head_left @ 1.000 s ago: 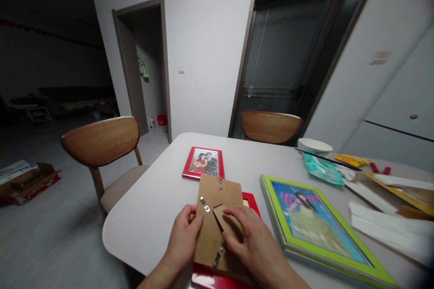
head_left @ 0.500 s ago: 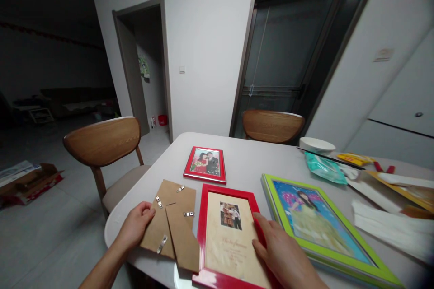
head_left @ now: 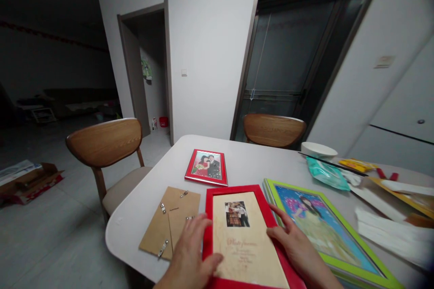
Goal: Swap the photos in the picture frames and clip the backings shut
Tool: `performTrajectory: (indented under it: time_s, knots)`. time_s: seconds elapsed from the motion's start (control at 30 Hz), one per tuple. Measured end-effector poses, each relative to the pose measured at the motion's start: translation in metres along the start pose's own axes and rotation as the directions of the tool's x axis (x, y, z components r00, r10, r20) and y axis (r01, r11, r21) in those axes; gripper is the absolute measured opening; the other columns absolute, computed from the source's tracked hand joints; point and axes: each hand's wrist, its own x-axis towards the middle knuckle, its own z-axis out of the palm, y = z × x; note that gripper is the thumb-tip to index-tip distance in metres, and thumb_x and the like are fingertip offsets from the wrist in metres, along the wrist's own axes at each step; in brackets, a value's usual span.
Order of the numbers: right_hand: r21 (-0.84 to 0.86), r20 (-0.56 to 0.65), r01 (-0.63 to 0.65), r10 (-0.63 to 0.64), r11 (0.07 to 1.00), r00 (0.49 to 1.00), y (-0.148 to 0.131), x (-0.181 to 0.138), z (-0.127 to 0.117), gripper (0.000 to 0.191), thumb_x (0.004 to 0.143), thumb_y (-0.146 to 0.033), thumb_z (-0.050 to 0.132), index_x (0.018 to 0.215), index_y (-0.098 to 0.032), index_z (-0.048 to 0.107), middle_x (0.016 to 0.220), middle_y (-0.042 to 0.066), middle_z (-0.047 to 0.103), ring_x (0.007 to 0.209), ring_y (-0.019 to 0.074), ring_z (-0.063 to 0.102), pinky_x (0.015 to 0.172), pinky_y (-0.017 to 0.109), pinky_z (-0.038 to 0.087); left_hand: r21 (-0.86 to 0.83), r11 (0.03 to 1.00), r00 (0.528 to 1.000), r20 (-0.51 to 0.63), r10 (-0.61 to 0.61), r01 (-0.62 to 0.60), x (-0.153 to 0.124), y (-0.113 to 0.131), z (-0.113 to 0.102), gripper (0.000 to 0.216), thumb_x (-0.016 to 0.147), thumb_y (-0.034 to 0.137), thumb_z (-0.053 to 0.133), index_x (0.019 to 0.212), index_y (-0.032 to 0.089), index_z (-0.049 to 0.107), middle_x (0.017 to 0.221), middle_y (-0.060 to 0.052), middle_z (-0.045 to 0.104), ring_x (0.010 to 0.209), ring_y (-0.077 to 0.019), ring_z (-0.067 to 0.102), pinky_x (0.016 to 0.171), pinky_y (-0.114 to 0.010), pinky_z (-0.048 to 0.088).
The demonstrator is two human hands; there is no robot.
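Observation:
A red picture frame (head_left: 209,207) lies at the near side of the table, between my two hands. Inside it sits a cream paper insert (head_left: 244,253) with a small printed photo. My left hand (head_left: 190,253) grips the frame's left side, thumb over the front. On the opposite side, my right hand (head_left: 294,244) has its fingers closed around the red edge. A brown frame backing board (head_left: 156,226) with metal clips lies flat to the left, partly covered by my left hand. Farther back is a smaller red-framed couple photo (head_left: 206,167).
Right of my hands lies a large green-framed portrait (head_left: 325,226). Beyond it are a white bowl (head_left: 318,149), a teal packet (head_left: 325,173), a yellow packet (head_left: 356,165) and white tissue (head_left: 389,235). Wooden chairs (head_left: 105,142) stand around the white table (head_left: 135,207).
My left hand has let go of the backing board and moved right onto the red frame. The board now lies flat on the table, and the red frame has shifted slightly right.

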Motion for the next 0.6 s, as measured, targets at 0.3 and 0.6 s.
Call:
performTrajectory:
  time_s: [0.3,0.6]
  knots:
    - [0.333,0.119,-0.035,-0.004,0.942,0.993,-0.019,-0.015,0.008,0.082,0.064,-0.031,0.057,0.131,-0.028,0.009,0.088,0.003,0.066,0.063,0.0178,0.062,0.060,0.032,0.048,0.001,0.913,0.905,0.129,0.405,-0.409,0.014,0.059,0.039,0.050,0.065,0.024,0.057,0.113,0.011,0.045,0.119,-0.017,0.046,0.106,-0.0304,0.044,0.087,-0.044,0.039]
    - [-0.273,0.023,0.174,-0.174,0.946,0.984,-0.009,0.005,-0.005,0.068,0.067,-0.034,0.049,0.128,-0.014,0.026,0.077,0.003,0.064,0.056,0.0153,0.057,0.055,0.027,0.045,0.015,0.946,0.893,-0.326,0.311,-0.324,0.006,0.049,-0.008,0.045,0.073,0.010,0.042,0.117,0.017,0.037,0.093,-0.008,0.058,0.079,-0.0169,0.056,0.066,-0.025,0.049]
